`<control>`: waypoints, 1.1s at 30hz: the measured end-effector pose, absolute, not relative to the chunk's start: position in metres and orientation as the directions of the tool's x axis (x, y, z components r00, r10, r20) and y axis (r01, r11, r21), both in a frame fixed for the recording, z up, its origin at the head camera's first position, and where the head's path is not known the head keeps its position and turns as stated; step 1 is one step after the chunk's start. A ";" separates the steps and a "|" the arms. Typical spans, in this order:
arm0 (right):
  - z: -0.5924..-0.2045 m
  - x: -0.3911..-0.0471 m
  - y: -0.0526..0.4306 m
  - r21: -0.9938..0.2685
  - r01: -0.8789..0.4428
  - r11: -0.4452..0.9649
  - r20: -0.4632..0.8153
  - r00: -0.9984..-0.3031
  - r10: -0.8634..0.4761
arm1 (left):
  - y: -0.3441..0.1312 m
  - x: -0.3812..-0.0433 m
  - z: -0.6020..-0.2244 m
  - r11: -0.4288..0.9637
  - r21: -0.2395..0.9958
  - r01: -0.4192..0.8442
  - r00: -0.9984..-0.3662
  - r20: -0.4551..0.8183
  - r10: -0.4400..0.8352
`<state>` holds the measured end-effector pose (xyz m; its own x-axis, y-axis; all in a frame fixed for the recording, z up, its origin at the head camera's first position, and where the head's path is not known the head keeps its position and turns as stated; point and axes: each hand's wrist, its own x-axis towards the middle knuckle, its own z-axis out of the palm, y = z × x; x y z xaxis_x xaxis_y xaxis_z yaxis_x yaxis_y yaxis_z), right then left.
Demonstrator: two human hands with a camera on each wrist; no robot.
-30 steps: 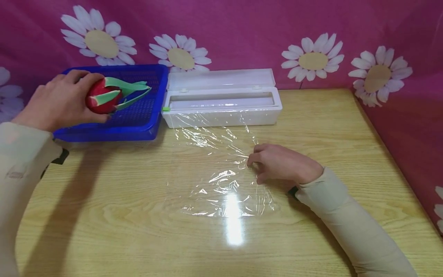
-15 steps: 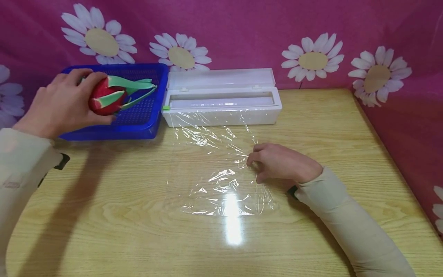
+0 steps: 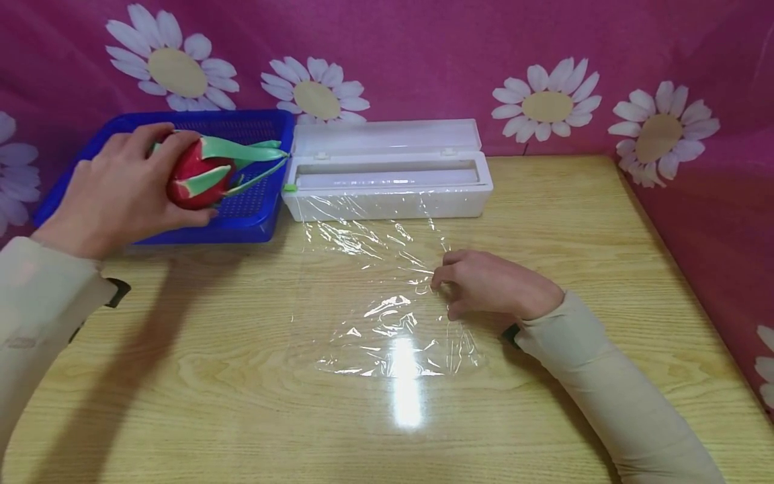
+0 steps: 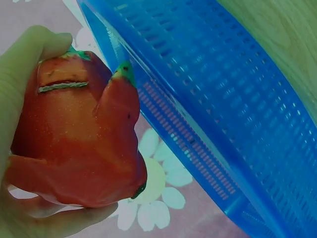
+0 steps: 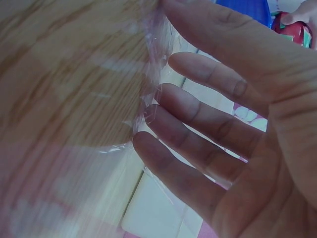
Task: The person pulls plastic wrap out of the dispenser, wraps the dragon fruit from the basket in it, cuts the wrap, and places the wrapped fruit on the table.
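My left hand grips a red dragon fruit with pale green scales, holding it over the blue basket. In the left wrist view, the thumb and fingers wrap the sides of the dragon fruit. A clear sheet of cling film lies wrinkled on the table, running out from a white cling film dispenser. At the sheet's right edge rests my right hand. The right wrist view has its fingers spread apart, tips against the film's edge.
The dispenser's lid stands raised, and a small green slider sits at its left end. Basket and dispenser stand side by side at the back of the wooden table. Behind them hangs a magenta cloth with daisies.
My left hand has moved right and slightly nearer with the dragon fruit, still over the basket. The right hand and the film have stayed in place.
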<state>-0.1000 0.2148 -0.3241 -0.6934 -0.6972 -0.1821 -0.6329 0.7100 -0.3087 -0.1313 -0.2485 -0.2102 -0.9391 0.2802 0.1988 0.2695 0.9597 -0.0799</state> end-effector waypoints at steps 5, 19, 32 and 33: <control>-0.324 -0.100 0.215 -0.307 -0.641 0.704 -0.173 -0.689 -0.703 | -0.239 -0.126 -0.210 0.946 -0.079 0.315 -0.912 0.252 0.325; -0.325 -0.100 0.215 -0.294 -0.642 0.708 -0.177 -0.691 -0.700 | -0.214 -0.108 -0.215 0.910 -0.066 0.409 -0.852 0.329 0.406; -0.325 -0.101 0.215 -0.296 -0.640 0.709 -0.180 -0.692 -0.700 | -0.193 -0.096 -0.217 0.872 -0.067 0.484 -0.808 0.349 0.475; -0.325 -0.101 0.215 -0.296 -0.639 0.710 -0.181 -0.692 -0.699 | -0.192 -0.096 -0.217 0.868 -0.071 0.492 -0.800 0.356 0.482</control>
<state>-0.1013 0.2147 -0.3246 -0.6921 -0.6986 -0.1815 -0.6389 0.7099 -0.2963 -0.0957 -0.1920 -0.2167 -0.8002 0.4824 0.3564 0.4916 0.8679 -0.0710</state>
